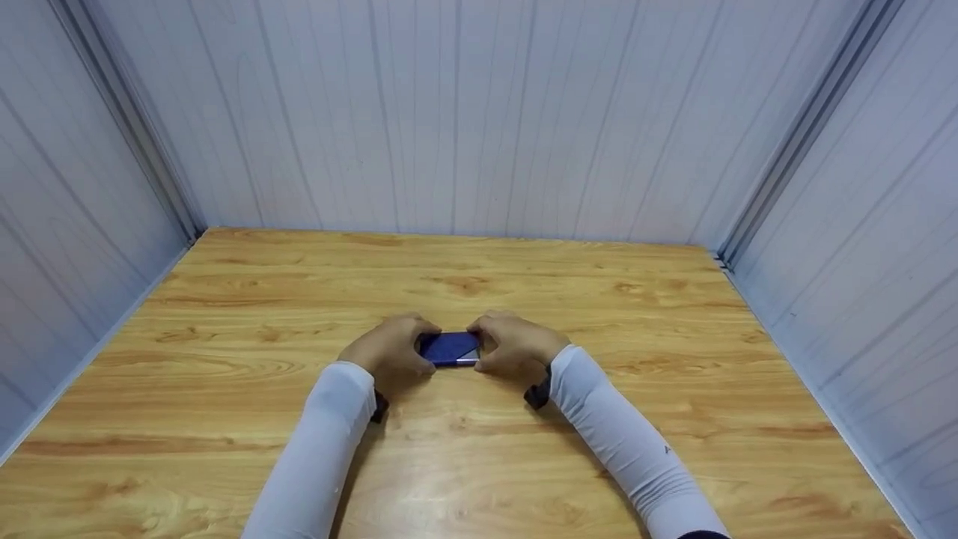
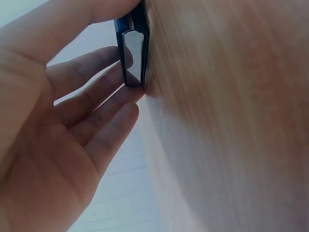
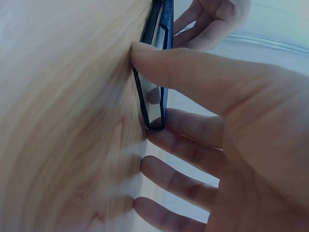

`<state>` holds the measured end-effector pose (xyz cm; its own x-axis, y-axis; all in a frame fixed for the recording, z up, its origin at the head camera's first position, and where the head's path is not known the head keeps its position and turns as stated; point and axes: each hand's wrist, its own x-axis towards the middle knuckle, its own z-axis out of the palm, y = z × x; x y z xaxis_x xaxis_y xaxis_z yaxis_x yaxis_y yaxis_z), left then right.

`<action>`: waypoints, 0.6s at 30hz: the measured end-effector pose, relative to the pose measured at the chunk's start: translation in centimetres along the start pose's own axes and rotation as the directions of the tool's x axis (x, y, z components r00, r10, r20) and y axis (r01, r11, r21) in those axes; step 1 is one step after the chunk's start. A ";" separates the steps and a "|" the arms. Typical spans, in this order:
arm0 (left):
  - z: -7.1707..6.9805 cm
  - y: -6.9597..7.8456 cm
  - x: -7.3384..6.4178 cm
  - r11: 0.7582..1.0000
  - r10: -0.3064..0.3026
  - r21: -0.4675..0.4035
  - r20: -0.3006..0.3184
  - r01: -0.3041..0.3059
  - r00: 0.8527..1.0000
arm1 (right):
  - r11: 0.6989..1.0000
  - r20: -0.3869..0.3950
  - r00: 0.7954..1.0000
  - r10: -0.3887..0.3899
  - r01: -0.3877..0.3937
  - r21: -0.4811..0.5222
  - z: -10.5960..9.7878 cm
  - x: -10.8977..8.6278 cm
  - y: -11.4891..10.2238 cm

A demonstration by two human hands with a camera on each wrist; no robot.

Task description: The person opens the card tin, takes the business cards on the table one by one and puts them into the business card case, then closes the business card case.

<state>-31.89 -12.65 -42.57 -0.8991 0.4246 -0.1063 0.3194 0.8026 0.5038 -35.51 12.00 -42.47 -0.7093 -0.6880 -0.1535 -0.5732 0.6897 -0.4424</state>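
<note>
A small flat blue card case (image 1: 449,349) with a silvery corner lies on the wooden table in front of me. Its shiny metal side with dark rims shows in the left wrist view (image 2: 135,55) and in the right wrist view. My left hand (image 1: 391,348) pinches the left end, thumb at the near edge and fingers at the far edge. At the right end my right hand (image 1: 520,344) grips the same way, its last two fingertips down near the tabletop. Fingers cover both ends of the case in the head view.
The wood-grain table (image 1: 464,284) reaches back to a pale panelled wall (image 1: 456,120). Similar walls with metal corner posts (image 1: 808,142) close in the left and right sides. Both forearms wear white sleeves (image 1: 621,442), with dark bands at the wrists.
</note>
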 end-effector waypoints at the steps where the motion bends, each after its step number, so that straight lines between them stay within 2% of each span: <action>1: 0.1 0.0 -0.1 1.000 -0.004 -0.006 0.000 0.004 1.000 | 1.000 -0.006 1.000 -0.003 0.003 0.001 0.0 0.0 0.0; 6: 0.2 0.4 -0.2 1.000 -0.009 -0.018 0.002 0.009 1.000 | 1.000 -0.020 1.000 -0.019 0.019 0.003 0.0 -0.4 0.1; 12: 0.4 0.9 0.1 0.999 0.003 0.035 0.014 -0.003 1.000 | 1.000 -0.017 1.000 -0.012 0.013 0.023 -0.2 -1.0 0.5; 18: 0.8 1.5 0.5 0.996 0.053 0.072 0.029 -0.055 0.998 | 0.999 0.011 1.000 0.026 -0.026 0.031 -0.6 -1.6 1.1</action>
<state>-31.63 -10.86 -42.59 -0.8718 0.4786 -0.1046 0.3892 0.8062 0.4456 -35.23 13.99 -42.21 -0.7193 -0.6724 -0.1745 -0.5414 0.7001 -0.4656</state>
